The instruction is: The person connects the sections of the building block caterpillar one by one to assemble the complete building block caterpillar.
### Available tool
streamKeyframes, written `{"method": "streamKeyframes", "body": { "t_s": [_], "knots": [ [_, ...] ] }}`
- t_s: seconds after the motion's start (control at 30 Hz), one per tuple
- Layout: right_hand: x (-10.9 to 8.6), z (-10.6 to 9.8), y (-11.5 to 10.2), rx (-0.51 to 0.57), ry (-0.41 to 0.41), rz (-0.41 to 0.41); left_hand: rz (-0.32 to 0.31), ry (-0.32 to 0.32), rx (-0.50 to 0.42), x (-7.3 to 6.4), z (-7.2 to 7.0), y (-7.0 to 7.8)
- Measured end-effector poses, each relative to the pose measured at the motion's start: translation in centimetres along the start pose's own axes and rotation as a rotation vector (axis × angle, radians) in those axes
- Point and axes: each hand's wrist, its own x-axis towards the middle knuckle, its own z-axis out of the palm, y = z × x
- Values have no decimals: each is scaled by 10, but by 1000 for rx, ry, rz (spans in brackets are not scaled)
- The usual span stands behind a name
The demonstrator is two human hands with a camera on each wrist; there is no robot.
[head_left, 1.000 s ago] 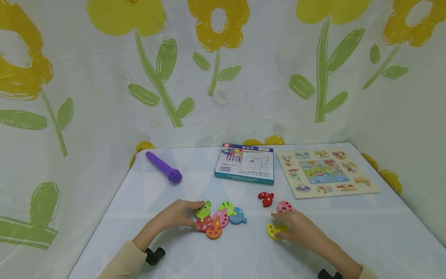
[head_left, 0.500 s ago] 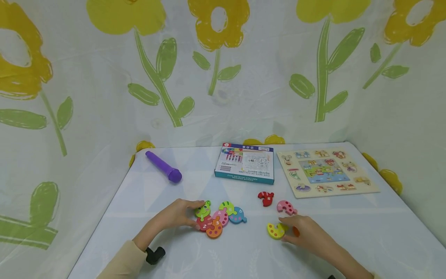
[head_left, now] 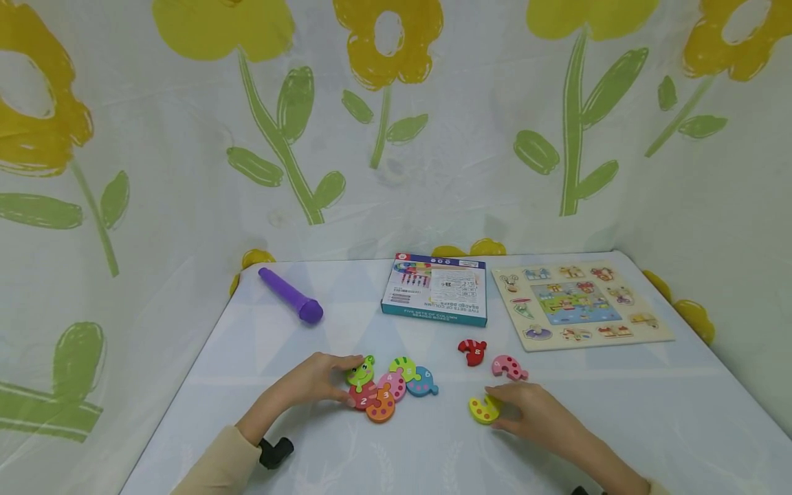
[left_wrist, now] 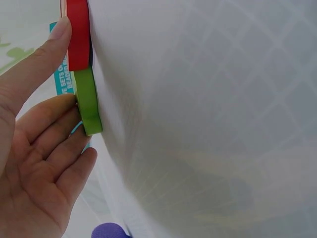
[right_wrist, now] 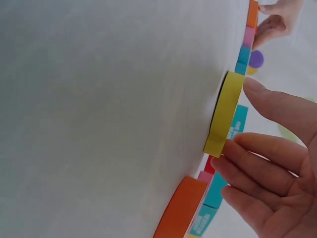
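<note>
Joined number puzzle pieces form a caterpillar (head_left: 380, 405), with a green smiling head (head_left: 360, 375), a red 2 and others up to a blue 6 (head_left: 423, 383). My left hand (head_left: 312, 380) holds its left end, thumb at the red piece (left_wrist: 78, 34) and fingers at the green head's edge. To the right, my right hand (head_left: 538, 412) pinches a yellow spotted puzzle piece (head_left: 482, 410) between thumb and fingers, flat and low at the table. A gap separates it from the blue 6. Its number cannot be read.
A red 8 piece (head_left: 473, 352) and a pink 9 piece (head_left: 509, 367) lie behind the right hand. An orange piece (right_wrist: 181, 208) appears beside it. Farther back are a purple toy microphone (head_left: 291, 295), a flat box (head_left: 435, 291) and a wooden picture puzzle board (head_left: 581, 306).
My right hand has come back from near the pink piece to the yellow piece, which has shifted slightly left with it. My left hand stays in place on the caterpillar.
</note>
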Motion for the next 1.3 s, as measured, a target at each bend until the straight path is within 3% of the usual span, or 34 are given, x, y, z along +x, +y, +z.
{"method": "streamKeyframes", "body": {
  "t_s": [0.7,1.3],
  "knots": [
    [17,7,-10,-77,-38,-66,-18,-5,-8,0,1,0],
    [23,1,-22,-10,-38,-57,-11,-2,-10,0,1,-1]
  ]
}}
